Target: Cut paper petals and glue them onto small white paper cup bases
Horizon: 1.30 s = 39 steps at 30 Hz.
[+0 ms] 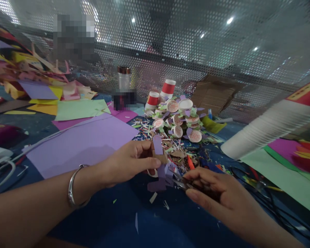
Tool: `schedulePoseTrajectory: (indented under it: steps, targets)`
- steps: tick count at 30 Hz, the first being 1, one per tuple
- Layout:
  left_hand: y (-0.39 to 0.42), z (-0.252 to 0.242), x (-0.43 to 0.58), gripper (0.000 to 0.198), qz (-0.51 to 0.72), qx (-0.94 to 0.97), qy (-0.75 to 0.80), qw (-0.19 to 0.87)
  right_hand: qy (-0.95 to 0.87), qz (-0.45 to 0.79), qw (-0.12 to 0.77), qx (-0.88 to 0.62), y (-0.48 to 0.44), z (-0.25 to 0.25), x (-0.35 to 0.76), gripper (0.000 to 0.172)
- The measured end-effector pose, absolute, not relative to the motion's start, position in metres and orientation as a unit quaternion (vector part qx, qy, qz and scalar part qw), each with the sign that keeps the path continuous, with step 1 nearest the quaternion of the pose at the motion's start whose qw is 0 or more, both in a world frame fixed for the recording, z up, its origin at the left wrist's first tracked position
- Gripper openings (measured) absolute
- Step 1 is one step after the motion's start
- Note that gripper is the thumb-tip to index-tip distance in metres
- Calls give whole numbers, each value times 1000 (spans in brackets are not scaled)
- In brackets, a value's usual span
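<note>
Between the thumb and fingers of my left hand [133, 160] is a small brown piece [163, 158], possibly cardboard, with purple paper strips [158, 144] sticking out above and below it. A pale rounded edge shows under my thumb; what it belongs to is partly hidden. My right hand [214, 194] grips a pair of scissors [181, 182], its fingers covering the handles. The blades point left and lie close to the lower purple strips; whether they touch cannot be made out. Behind my hands are paper scraps [177, 153] and a heap of cut paper cups [177, 131] with purple and green tabs.
A large purple sheet [93, 137] lies left, with green paper [80, 109] behind it. A long stack of white cups [271, 120] leans at right, above black cables [274, 210]. A jar [124, 81] stands near the perforated metal screen [157, 38]. Cardboard [214, 93] leans there too.
</note>
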State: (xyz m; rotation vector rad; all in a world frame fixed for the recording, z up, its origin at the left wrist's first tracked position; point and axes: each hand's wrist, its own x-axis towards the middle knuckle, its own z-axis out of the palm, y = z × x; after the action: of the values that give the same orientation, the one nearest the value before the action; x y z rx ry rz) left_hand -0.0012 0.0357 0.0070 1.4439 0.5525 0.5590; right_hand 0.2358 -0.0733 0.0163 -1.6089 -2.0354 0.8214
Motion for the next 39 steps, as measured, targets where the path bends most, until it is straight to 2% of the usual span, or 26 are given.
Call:
schedulePoseTrajectory:
  steps: [7,11,16,20,24,29,39]
  targets:
    - [36,8,-2,17,268,638,298,657,-800,187,34,-568,-76,5,228,18]
    - [35,5,-1,21,273,634,295,661,-814,167,2,-556,-78,4,228,17]
    - [34,2,-2,23,253,641,310,655,-835,100,36,-540,-84,8,234,21]
    - [32,2,-1,21,251,634,295,669,-842,35,126,-523,-84,16,231,15]
    - [27,1,3,21,280,602,256,703,-818,-19,212,-534,-73,23,214,25]
    - [21,-1,5,14,287,603,262,697,-810,-66,237,-532,-56,19,192,28]
    - [22,6,0,29,253,612,222,716,-769,-8,313,-557,-49,11,190,24]
